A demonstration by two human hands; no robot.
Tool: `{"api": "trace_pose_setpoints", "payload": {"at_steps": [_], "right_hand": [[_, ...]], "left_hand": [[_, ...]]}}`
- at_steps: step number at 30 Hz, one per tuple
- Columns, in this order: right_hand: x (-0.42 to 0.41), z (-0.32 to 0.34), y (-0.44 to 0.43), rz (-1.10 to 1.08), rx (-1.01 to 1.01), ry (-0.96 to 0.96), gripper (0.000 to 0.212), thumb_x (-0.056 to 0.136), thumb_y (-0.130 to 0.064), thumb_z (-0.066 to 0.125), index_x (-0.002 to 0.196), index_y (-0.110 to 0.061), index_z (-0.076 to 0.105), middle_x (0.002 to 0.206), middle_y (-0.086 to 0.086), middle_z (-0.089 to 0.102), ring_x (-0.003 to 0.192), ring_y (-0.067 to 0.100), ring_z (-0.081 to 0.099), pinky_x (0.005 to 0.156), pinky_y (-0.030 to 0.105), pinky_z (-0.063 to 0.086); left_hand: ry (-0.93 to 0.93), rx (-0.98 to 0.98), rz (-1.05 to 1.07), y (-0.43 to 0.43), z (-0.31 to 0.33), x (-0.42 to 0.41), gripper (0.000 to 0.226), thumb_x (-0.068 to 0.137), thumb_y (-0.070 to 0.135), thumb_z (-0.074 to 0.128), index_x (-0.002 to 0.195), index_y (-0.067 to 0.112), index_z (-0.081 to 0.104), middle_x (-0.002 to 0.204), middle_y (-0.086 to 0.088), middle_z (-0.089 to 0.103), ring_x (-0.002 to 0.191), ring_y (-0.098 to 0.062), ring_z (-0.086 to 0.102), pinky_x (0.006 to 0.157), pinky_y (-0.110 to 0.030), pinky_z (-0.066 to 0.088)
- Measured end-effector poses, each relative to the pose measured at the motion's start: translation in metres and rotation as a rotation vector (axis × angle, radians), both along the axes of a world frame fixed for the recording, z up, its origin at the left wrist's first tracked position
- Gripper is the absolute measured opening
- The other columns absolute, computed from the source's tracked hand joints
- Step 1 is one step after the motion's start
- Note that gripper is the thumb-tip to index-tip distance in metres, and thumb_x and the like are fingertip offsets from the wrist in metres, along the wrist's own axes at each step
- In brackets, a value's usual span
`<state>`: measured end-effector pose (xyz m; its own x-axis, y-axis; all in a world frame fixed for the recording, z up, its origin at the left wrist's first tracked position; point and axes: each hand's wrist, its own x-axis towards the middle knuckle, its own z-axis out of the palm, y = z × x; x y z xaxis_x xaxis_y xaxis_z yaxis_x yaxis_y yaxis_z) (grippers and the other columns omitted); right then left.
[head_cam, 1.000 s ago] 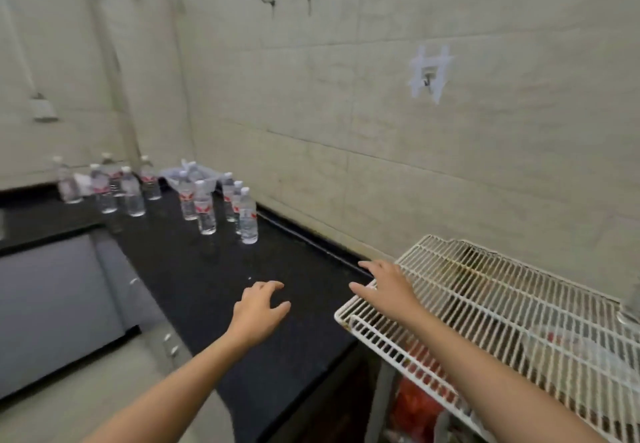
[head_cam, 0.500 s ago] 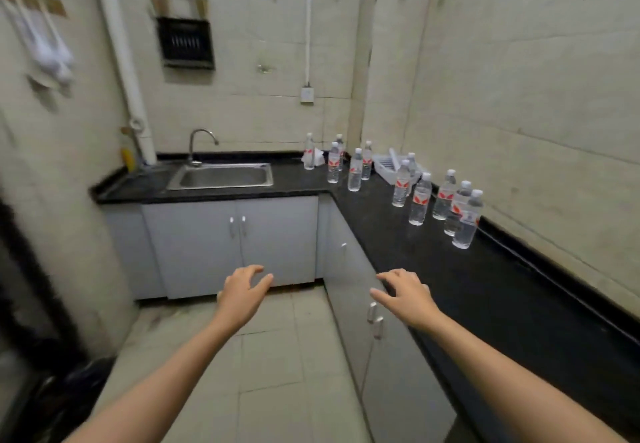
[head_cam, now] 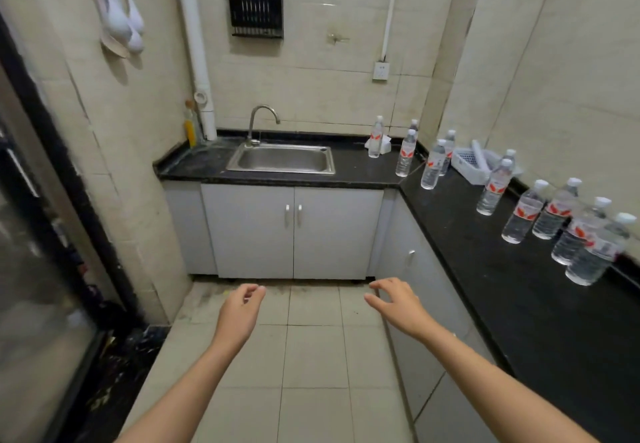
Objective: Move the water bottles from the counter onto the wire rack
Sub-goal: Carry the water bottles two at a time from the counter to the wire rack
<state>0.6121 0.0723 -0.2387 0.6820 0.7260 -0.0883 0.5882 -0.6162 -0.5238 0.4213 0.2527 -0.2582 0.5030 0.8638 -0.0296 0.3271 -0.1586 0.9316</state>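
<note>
Several clear water bottles with red labels and white caps stand on the black L-shaped counter [head_cam: 512,304]. The nearest bottle [head_cam: 599,252] is at the right edge, with others [head_cam: 524,212] behind it. More bottles [head_cam: 405,153] stand near the corner. My left hand [head_cam: 240,311] and my right hand [head_cam: 398,304] hover over the floor, fingers loosely curled, holding nothing. Both are well short of the bottles. The wire rack is out of view.
A steel sink [head_cam: 282,158] with a tap sits in the far counter above grey cabinets [head_cam: 292,231]. A white plastic basket [head_cam: 471,162] rests by the right wall. A dark glass door [head_cam: 38,269] lines the left. Tiled floor [head_cam: 311,356] lies below.
The view has swung left from the wire rack to the sink corner. Both hands left the rack and counter and now hang over the floor, still empty.
</note>
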Motion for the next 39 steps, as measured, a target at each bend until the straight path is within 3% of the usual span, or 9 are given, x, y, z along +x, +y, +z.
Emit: {"api": "trace_pose_setpoints", "payload": {"at_steps": [16, 21, 26, 33, 37, 39], "right_hand": [[0.194, -0.015, 0.159, -0.031, 0.201, 0.17, 0.035, 0.09, -0.031, 0.053, 0.119, -0.012, 0.057, 0.129, 0.009, 0.053, 0.126, 0.023, 0.043, 0.105, 0.031, 0.03], [0.231, -0.032, 0.191, -0.077, 0.206, 0.213, 0.034, 0.089, -0.03, 0.055, 0.118, -0.012, 0.058, 0.129, 0.008, 0.054, 0.126, 0.022, 0.044, 0.107, 0.031, 0.031], [0.279, -0.038, 0.235, -0.119, 0.21, 0.209, 0.035, 0.089, -0.029, 0.055, 0.119, -0.012, 0.057, 0.128, 0.007, 0.054, 0.126, 0.021, 0.043, 0.107, 0.03, 0.031], [0.372, -0.034, 0.305, -0.245, 0.182, 0.162, 0.035, 0.089, -0.029, 0.056, 0.119, -0.012, 0.057, 0.128, 0.008, 0.053, 0.126, 0.022, 0.043, 0.107, 0.03, 0.031], [0.414, -0.033, 0.335, -0.362, 0.171, 0.178, 0.034, 0.089, -0.028, 0.056, 0.119, -0.012, 0.057, 0.128, 0.007, 0.053, 0.126, 0.021, 0.043, 0.105, 0.028, 0.03], [0.427, -0.04, 0.341, -0.416, 0.164, 0.211, 0.034, 0.089, -0.027, 0.056, 0.119, -0.012, 0.056, 0.127, 0.008, 0.053, 0.124, 0.02, 0.044, 0.102, 0.024, 0.03]], "left_hand": [[-0.048, -0.018, 0.018, 0.132, 0.018, 0.205, 0.011, 0.091, 0.02, 0.049, 0.096, 0.013, 0.056, 0.105, -0.008, 0.057, 0.095, -0.018, 0.05, 0.079, -0.027, 0.035], [-0.074, -0.116, 0.041, 0.166, -0.005, 0.244, 0.017, 0.091, 0.017, 0.048, 0.102, 0.007, 0.058, 0.099, -0.005, 0.057, 0.095, -0.018, 0.049, 0.082, -0.027, 0.034], [-0.122, -0.276, 0.092, 0.212, -0.035, 0.302, 0.013, 0.091, 0.016, 0.046, 0.091, 0.007, 0.056, 0.089, -0.007, 0.055, 0.092, -0.022, 0.05, 0.078, -0.03, 0.035], [-0.155, -0.369, -0.034, 0.3, -0.039, 0.434, 0.015, 0.091, 0.01, 0.045, 0.096, 0.004, 0.057, 0.097, -0.011, 0.055, 0.096, -0.024, 0.05, 0.094, -0.043, 0.041], [-0.158, -0.36, -0.124, 0.346, -0.036, 0.499, 0.012, 0.091, 0.012, 0.045, 0.094, 0.006, 0.056, 0.098, -0.012, 0.055, 0.095, -0.023, 0.05, 0.081, -0.033, 0.036], [-0.146, -0.366, -0.163, 0.357, -0.039, 0.525, 0.011, 0.091, 0.012, 0.046, 0.092, 0.007, 0.055, 0.097, -0.009, 0.054, 0.096, -0.021, 0.05, 0.085, -0.035, 0.037]]}}
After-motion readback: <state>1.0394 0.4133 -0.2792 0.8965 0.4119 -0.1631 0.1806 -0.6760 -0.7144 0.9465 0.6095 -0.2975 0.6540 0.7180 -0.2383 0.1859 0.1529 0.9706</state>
